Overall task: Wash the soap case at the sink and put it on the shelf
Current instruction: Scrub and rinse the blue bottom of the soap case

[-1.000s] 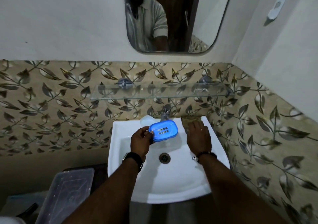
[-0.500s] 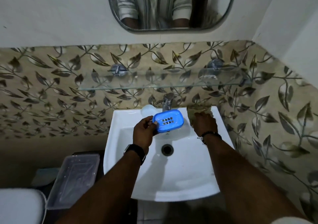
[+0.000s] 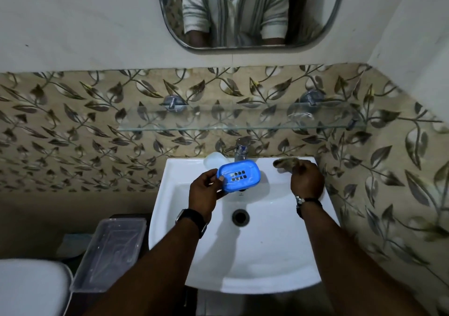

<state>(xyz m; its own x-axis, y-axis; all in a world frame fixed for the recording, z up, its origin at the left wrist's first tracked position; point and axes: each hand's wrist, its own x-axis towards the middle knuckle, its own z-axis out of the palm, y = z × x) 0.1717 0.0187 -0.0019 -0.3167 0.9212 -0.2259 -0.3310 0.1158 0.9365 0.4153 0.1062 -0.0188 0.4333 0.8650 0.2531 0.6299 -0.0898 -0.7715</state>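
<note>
My left hand [image 3: 206,190] grips the left end of a blue soap case [image 3: 239,174] with drain slots, holding it over the white sink [image 3: 243,262] just below the chrome tap [image 3: 241,149]. My right hand [image 3: 306,179] rests at the sink's back right corner, fingers curled on a brownish scrub pad [image 3: 283,164] lying on the rim. The glass shelf [image 3: 218,122] is mounted on the tiled wall above the tap and looks bare. No water flow is visible.
A white bar of soap [image 3: 215,159] sits on the rim left of the tap. A clear plastic tub [image 3: 109,250] stands left of the sink, with a toilet lid [image 3: 31,289] in the lower left corner. A mirror [image 3: 243,12] hangs above the tiles.
The view has moved closer and tilted down. My left hand keeps the blue case under the tap; my right hand has shifted on the scrub pad at the corner.
</note>
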